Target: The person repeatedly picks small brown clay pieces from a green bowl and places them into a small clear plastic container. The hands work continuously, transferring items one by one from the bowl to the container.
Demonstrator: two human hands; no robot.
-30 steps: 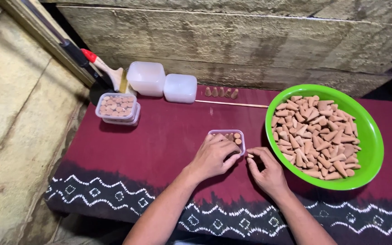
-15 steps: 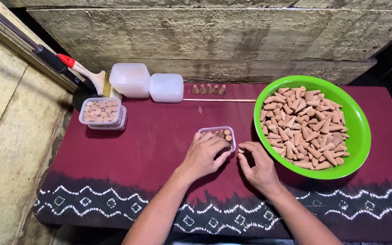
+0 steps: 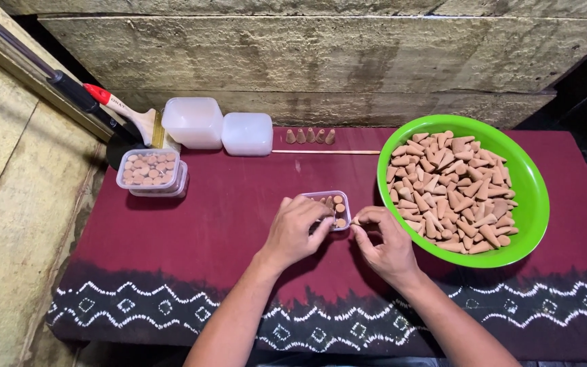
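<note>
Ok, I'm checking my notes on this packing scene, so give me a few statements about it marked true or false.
1. The green bowl holds many brown cones. True.
2. The left hand rests on the small clear box. True.
3. The right hand is inside the green bowl. False: it is beside the small box, pinching a cone at its fingertips.
4. The filled clear box stands at the right of the cloth. False: it stands at the left, near the paintbrush.
5. A thin stick lies on the cloth. True.

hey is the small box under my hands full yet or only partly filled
Partly filled. The small box shows a few cone bases at its right side; the left hand hides the rest.
</note>
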